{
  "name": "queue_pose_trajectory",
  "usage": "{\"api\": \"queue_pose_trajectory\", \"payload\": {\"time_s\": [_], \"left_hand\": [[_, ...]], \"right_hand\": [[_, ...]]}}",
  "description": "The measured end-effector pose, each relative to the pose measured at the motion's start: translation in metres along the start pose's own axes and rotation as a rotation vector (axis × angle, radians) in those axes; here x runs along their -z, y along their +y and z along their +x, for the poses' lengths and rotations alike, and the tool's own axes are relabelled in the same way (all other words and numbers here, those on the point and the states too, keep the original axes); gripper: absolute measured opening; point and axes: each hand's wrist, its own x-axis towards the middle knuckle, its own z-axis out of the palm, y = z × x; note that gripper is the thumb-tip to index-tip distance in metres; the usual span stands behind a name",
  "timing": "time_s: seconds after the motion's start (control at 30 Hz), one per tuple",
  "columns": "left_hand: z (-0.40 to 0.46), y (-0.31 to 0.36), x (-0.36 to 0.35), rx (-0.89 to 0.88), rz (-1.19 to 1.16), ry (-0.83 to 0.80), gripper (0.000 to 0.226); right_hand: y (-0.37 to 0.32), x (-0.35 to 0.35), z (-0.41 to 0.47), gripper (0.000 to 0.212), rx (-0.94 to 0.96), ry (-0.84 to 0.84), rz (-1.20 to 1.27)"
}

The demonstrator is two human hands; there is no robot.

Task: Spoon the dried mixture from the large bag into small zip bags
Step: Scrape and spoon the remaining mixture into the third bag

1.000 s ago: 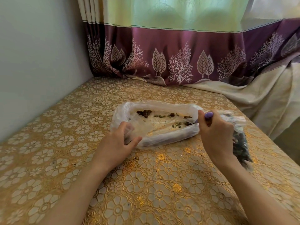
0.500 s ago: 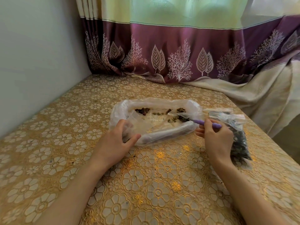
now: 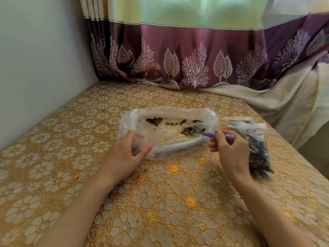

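Head view: left hand [image 3: 122, 157] grips large bag [image 3: 211, 116] rim; right hand [image 3: 229, 148] holds spoon [image 3: 210, 134].

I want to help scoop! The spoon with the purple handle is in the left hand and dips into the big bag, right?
Not quite. The head view shows the spoon in the right hand, dipping into the big bag. The left hand holds the bag's edge.
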Motion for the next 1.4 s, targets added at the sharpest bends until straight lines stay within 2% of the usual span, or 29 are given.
{"api": "queue_pose_trajectory", "payload": {"time_s": [0.13,0.4,0.57,0.63,0.77,0.9,1.13,1.3,1.4], "left_hand": [[0.0,0.0,0.0,0.001,-0.024,0.003,0.034],[-0.001,0.001,0.0,-0.002,-0.058,-0.001,0.032],[0.0,0.001,0.002,0.038,-0.152,0.021,0.032],[0.0,0.002,0.002,0.055,-0.198,0.03,0.032],[0.001,0.002,0.003,0.086,-0.271,0.025,0.036],[0.002,0.003,0.004,0.117,-0.335,0.008,0.046],[0.003,0.002,0.004,0.143,-0.419,0.037,0.049],[0.002,0.006,0.005,0.147,-0.494,0.075,0.051],[0.002,0.005,0.005,0.148,-0.481,0.082,0.051]], "right_hand": [[-0.002,-0.003,-0.003,0.024,-0.042,-0.098,0.064],[-0.005,-0.007,-0.007,0.047,-0.194,-0.219,0.23],[-0.006,-0.008,-0.006,0.032,-0.292,-0.224,0.318],[-0.008,-0.008,-0.005,0.033,-0.3,-0.213,0.359],[-0.023,-0.006,-0.001,0.047,-0.254,-0.217,0.42],[-0.045,-0.004,0.005,0.029,-0.193,-0.24,0.521],[-0.069,-0.013,-0.003,0.016,0.02,-0.473,0.473],[-0.068,-0.016,-0.008,0.015,0.104,-0.613,0.366],[-0.065,-0.014,-0.007,0.016,0.082,-0.627,0.385]]}}
